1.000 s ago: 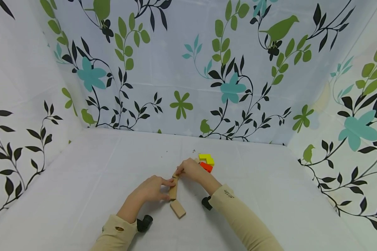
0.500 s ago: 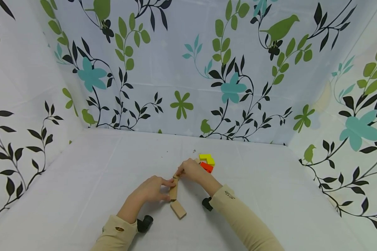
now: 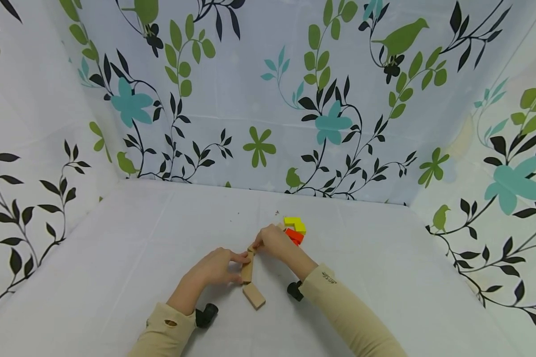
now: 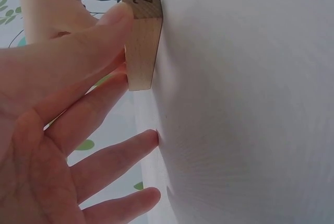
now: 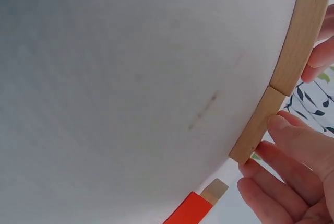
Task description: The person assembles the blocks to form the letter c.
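Near the middle of the white desk (image 3: pixel 366 253), we see both hands working on a line of plain wooden blocks. The left hand (image 3: pixel 215 267) has thumb and fingertips on a block marked 28 (image 4: pixel 142 51) (number shows on its end, in the left wrist view), other fingers spread. The right hand (image 3: pixel 277 243) pinches a second wooden block (image 5: pixel 257 127) between thumb and fingers. These two blocks meet end to end, slightly angled. Nearer the person, we have a third wooden block (image 3: pixel 254 296), set at a slant by the marked block's near end; can't tell if they touch. Past the right hand we spot a red block (image 3: pixel 295 235), a yellow block (image 3: pixel 296 224) just beyond it, and a bit of pale wood (image 5: pixel 214 190) beside the red one. Behind everything, a leaf-and-bird patterned cloth (image 3: pixel 232 99).
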`<state>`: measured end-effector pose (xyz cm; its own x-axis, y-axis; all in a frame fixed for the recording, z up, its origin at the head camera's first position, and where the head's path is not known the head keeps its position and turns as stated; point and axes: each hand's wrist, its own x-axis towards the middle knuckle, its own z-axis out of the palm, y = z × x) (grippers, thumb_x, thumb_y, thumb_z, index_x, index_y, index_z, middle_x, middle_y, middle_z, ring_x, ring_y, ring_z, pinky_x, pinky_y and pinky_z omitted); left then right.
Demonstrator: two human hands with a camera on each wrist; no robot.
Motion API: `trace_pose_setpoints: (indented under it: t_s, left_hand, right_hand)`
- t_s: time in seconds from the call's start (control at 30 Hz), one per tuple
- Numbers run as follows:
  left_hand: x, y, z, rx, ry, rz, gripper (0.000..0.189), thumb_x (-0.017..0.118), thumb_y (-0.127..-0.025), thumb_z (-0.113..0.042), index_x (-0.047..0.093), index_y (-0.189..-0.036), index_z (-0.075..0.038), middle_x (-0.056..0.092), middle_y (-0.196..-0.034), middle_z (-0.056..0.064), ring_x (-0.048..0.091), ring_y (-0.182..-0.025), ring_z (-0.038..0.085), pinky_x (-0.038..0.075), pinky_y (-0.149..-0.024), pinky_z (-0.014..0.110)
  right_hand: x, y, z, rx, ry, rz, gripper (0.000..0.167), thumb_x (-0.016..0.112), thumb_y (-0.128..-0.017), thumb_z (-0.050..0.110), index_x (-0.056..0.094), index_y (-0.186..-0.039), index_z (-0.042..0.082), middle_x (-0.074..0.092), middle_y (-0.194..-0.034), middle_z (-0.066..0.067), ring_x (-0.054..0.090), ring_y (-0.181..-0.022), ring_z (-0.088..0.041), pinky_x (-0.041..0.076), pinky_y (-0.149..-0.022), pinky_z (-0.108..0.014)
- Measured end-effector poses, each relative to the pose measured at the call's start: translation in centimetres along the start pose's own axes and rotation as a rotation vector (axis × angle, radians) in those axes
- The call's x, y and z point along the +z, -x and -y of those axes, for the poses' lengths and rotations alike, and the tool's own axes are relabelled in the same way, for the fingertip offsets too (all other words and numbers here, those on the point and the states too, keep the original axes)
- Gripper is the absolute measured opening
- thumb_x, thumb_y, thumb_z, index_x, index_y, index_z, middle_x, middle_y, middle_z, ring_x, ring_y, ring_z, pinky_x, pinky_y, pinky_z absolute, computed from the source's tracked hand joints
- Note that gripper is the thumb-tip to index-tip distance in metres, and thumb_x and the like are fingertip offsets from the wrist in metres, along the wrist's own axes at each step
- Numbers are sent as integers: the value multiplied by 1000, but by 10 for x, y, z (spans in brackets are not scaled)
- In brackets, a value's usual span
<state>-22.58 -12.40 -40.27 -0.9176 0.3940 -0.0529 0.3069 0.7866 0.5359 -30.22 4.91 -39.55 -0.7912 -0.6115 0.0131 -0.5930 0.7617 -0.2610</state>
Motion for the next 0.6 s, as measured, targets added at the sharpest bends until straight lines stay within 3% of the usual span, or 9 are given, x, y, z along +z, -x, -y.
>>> trace_pose_setpoints:
  t_s: [0.07, 0.2, 0.37, 0.6]
  left_hand:
    - [0, -1, 0, 8, -8, 1, 46, 79, -70, -18, 66, -114, -16, 55, -127, 1, 51, -110, 21, 38, -67, 29]
    - [-1, -1, 0, 15, -11, 8, 45, 79, -70, -19, 66, -114, -15, 55, -127, 1, 50, -112, 22, 38, -67, 29]
    - [-2, 0, -1, 18, -25, 4, 45, 79, -70, -20, 67, -114, -16, 56, -126, 1, 49, -116, 28, 42, -77, 33]
    - [-1, -1, -1, -3, -34, 11, 45, 79, -70, -21, 67, -113, -19, 55, -126, -2, 47, -118, 28, 41, -89, 39]
  right_hand:
    - [-1, 1, -1, 1, -29, -4, 13, 69, -80, 9, 75, -93, 11, 70, -89, 1, 63, -88, -13, 48, -78, -21]
    - [-3, 3, -5, -11, -67, -11, 15, 69, -81, 9, 74, -95, 12, 69, -97, 0, 61, -95, -15, 45, -85, -26]
    - [-11, 13, -6, -73, -59, -30, 19, 69, -82, 13, 72, -100, 8, 66, -108, -8, 58, -105, -23, 38, -95, -39]
    - [-8, 47, -4, -84, -56, 65, 29, 74, -77, 26, 71, -102, 11, 68, -98, 2, 59, -95, -14, 46, -83, -26]
